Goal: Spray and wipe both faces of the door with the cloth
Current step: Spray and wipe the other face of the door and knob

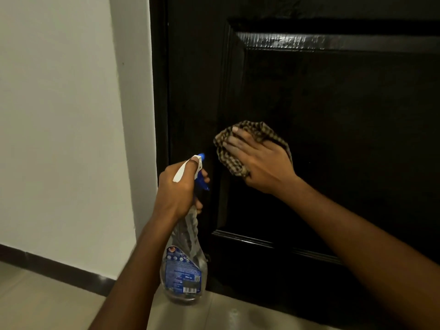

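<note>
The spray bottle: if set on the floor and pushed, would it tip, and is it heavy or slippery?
Probably light: the clear spray bottle looks nearly empty, though dim light leaves doubt. Likely tippy if pushed high, being tall and narrow-necked. The waisted neck, which the left hand grips, should resist slipping.
</note>
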